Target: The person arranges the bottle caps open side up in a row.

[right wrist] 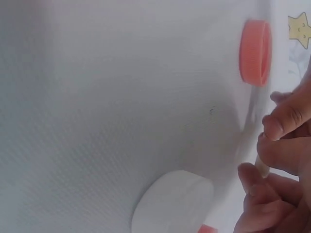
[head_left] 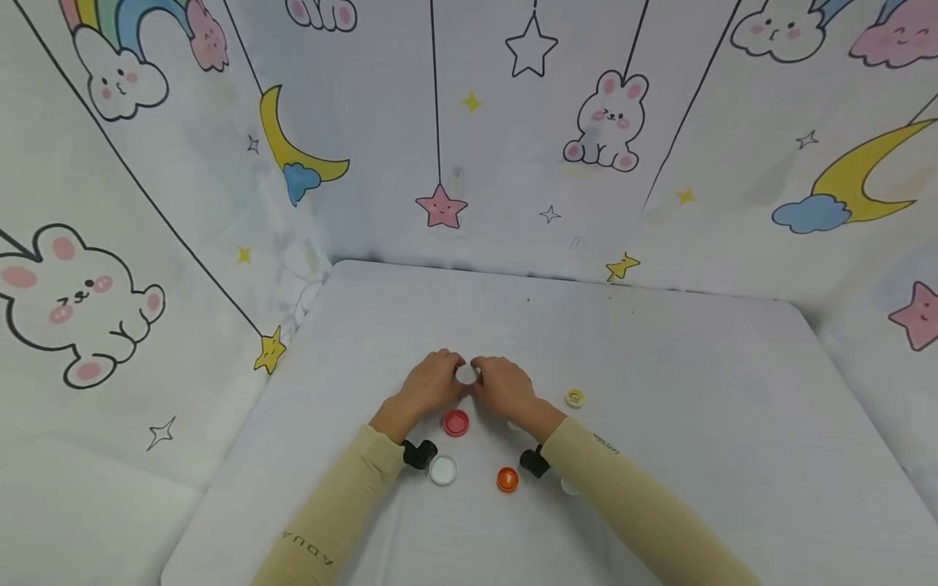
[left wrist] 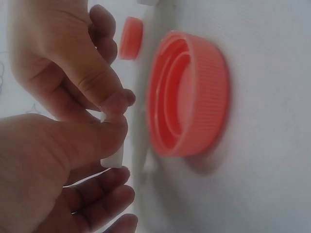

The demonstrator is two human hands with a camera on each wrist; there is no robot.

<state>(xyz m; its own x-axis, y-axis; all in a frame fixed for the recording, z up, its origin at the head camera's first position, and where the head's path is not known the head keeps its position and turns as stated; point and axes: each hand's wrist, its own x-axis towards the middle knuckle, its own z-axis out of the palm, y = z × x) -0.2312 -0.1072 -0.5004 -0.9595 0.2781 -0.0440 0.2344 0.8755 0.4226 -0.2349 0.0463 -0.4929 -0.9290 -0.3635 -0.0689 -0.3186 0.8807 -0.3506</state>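
Observation:
Both hands meet over the table around a small white cap (head_left: 466,374). My left hand (head_left: 432,382) pinches it from the left, thumb on its near side in the left wrist view, where the cap (left wrist: 112,160) shows below the thumbs. From the other side my right hand (head_left: 507,389) grips the same cap, with thumb and fingers close to the left hand's. Just nearer than the hands lies a red ridged cap (head_left: 456,422), hollow side up; it looms large in the left wrist view. A white cap (right wrist: 172,206) sits near the right hand.
A white ring-shaped cap (head_left: 443,470) and an orange cap (head_left: 507,479) lie between the forearms. Right of the right hand is a yellow cap (head_left: 575,398). Another white piece (head_left: 569,487) is partly hidden by the right sleeve. Patterned cloth walls (head_left: 381,163) surround the white table (head_left: 718,391).

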